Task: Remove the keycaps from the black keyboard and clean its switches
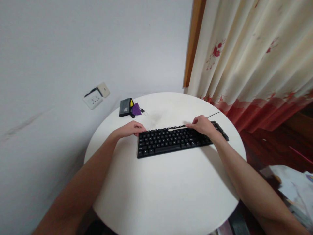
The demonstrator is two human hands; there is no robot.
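A black keyboard [162, 140] lies at a slight slant on the round white table [171, 189]. My left hand [130, 129] is at its upper left corner, fingers bent and closed on the edge there. Over the right part of the keys, my right hand [201, 125] pinches one end of a thin, pale stick-like tool [178, 128]. The tool points left along the top rows of keys; its tip is too small to make out. My right palm hides some of the keys beneath it.
Behind my left hand lie a grey pouch [125, 107] with a yellow inside and a purple cloth [136, 109]. The cable [214, 114] runs off behind the keyboard. A wall with a socket [94, 99] borders the left; a curtain [244, 58] hangs right.
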